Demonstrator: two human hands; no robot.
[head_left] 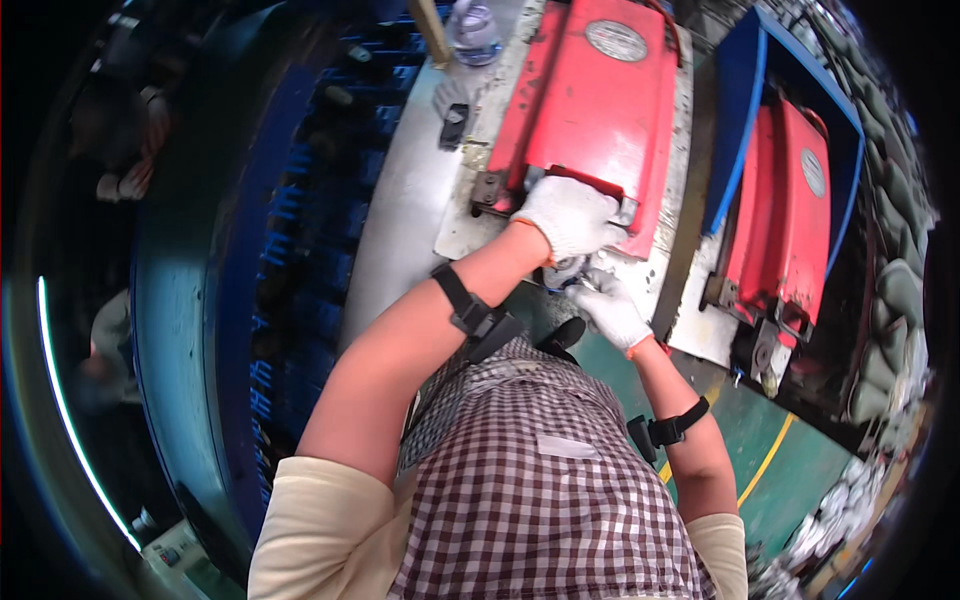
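Note:
A long red machine [600, 110] with a rounded cover lies on a pale bench. Over its near end is my left hand [570, 215] in a white knit glove, its fingers curled beside a small metal fitting [627, 212]. What it grips is hidden. Just below and to the right, my right hand [612, 308], gloved alike, has its fingers drawn together close to a grey round metal part [565, 271] at the machine's front. Anything in those fingers is too small to make out.
A second red machine [790, 210] under a blue hood [780, 60] stands to the right. On the bench to the left lie a black device [454, 126], a grey glove [450, 95] and a clear bottle [474, 35]. A blue-edged structure [190, 350] runs along the left.

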